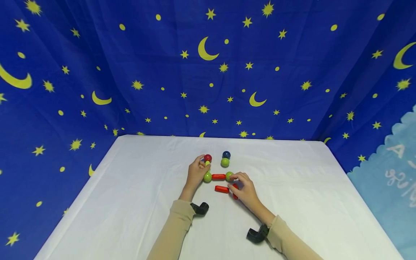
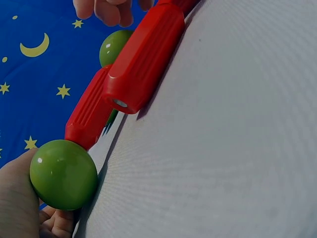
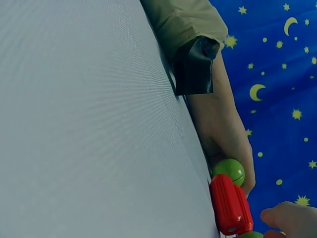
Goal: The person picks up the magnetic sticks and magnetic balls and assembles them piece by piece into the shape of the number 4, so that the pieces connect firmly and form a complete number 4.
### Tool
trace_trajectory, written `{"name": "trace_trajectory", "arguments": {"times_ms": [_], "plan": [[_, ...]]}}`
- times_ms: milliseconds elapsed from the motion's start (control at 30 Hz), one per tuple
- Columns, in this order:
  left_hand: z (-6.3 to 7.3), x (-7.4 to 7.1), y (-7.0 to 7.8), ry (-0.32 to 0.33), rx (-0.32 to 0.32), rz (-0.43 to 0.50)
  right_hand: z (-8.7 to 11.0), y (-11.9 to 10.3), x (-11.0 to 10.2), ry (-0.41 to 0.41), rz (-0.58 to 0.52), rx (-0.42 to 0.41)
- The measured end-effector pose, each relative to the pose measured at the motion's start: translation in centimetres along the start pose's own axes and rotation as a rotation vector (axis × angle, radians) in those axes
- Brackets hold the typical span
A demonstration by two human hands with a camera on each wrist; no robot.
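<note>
My left hand (image 1: 194, 175) pinches a short yellow-green stick (image 1: 207, 164) that has a red ball (image 1: 208, 157) at its far end and a green ball (image 1: 207, 177) at its near end. From this green ball a red stick (image 1: 219, 176) runs right to a second green ball (image 1: 229, 176). My right hand (image 1: 246, 189) hovers at that second ball, fingers apart; in the left wrist view its fingertips (image 2: 111, 12) show above it. Beneath the right hand lies a red stick (image 1: 235, 196), partly hidden. Another red stick (image 1: 222, 189) lies just left of it.
Behind the joined pieces, a dark blue ball (image 1: 226, 154) and a green ball (image 1: 225, 162) sit together. A white cloth covers the table (image 1: 130, 202). A blue curtain (image 1: 169, 72) with yellow moons and stars stands behind and at the sides.
</note>
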State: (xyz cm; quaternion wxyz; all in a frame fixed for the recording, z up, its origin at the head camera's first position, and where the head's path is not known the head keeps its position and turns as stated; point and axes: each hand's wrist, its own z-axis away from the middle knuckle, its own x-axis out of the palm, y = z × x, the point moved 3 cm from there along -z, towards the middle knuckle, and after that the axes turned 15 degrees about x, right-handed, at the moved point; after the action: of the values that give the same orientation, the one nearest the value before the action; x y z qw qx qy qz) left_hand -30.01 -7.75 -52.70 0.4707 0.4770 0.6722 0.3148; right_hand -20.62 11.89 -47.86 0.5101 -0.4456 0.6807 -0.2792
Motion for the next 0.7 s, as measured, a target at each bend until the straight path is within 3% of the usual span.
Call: {"name": "trace_trajectory", "arguments": {"times_ms": [300,700], "plan": [[-0.1,-0.1,0.1,-0.006,-0.006,0.007,0.4,3.4,0.9,-0.108,0.043,0.076],[0.0,0.0,0.0,-0.01,-0.018,0.0,1.4,3.8,0.3,-0.211,0.144,0.147]]}}
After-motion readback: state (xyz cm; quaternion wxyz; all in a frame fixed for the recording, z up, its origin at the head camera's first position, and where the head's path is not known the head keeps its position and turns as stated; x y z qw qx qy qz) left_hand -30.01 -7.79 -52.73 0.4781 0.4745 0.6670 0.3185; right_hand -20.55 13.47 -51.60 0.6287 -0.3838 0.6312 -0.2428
